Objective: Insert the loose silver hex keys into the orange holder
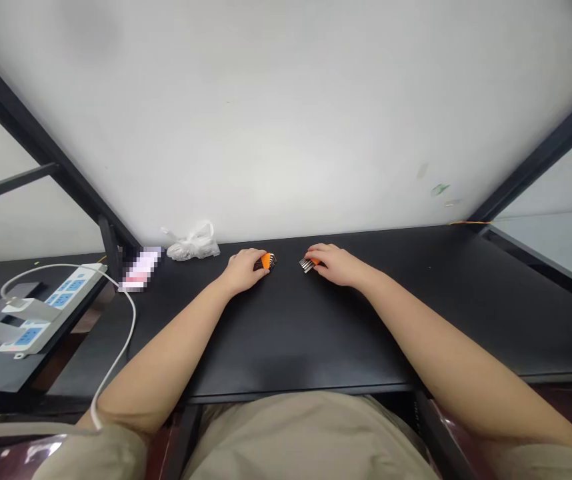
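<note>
We note the left hand (243, 271) curled closed around an orange-clipped hex key set (265, 262), the right hand (333, 265) closed on a second set (308, 265); both sets are in hand, just apart, on the black desk (291, 333).

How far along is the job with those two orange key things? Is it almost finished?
Nothing looks finished yet. In hand: the left hand holds a black-and-orange hex key set, and the right hand holds a silver-and-orange hex key set. Left: both sets rest on the black desk with their keys bunched together, none spread out, so it looks early.
</note>
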The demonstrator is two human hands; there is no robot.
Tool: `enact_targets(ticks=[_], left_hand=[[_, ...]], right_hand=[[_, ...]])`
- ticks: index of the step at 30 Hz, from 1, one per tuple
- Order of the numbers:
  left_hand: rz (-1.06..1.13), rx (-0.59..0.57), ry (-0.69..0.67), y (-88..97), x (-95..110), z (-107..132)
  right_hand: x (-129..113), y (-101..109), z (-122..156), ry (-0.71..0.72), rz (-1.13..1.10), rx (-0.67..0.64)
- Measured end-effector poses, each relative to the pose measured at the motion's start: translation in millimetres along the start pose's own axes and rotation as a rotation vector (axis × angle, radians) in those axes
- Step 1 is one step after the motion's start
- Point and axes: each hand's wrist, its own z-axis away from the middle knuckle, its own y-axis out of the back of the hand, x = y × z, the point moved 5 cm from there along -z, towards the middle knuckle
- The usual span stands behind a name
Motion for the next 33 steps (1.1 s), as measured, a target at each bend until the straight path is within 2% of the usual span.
enact_targets(ticks=[3,5,8,12,16,21,26,33], left_hand=[[0.092,-0.006,-0.004,0.0,9.6,1.0],[0.146,-0.001,-0.005,0.0,19.1,2.9],[0.284,-0.026,-0.028,0.2,36.7,7.6],[0.54,-0.091,-0.043,-0.1,54.9,13.3],[0.681,-0.103,-0.075,-1.5,63.5,16.2],[0.725,-0.079,-0.092,-0.2,65.7,15.9],[0.703,-0.027,-0.051,3.2,64.7,13.9],[0.642,0.014,-0.001,4.6,64.9,13.5]], right_hand=[[2.6,2.0,-0.7,-0.066,0.039,0.047],[-3.6,8.1,0.4,-0.059,0.016,0.124],[-27.2,13.9,3.1,0.03,-0.242,0.2],[-61.4,-5.4,2.0,0.047,-0.84,-0.001],[-76.5,-22.6,-0.8,0.043,-1.176,-0.111],[-75.4,-26.2,-0.9,-0.008,-1.346,-0.133],[-78.6,-24.1,0.9,-0.049,-1.511,-0.107],[-77.8,-20.8,1.5,-0.113,-1.617,-0.089]])
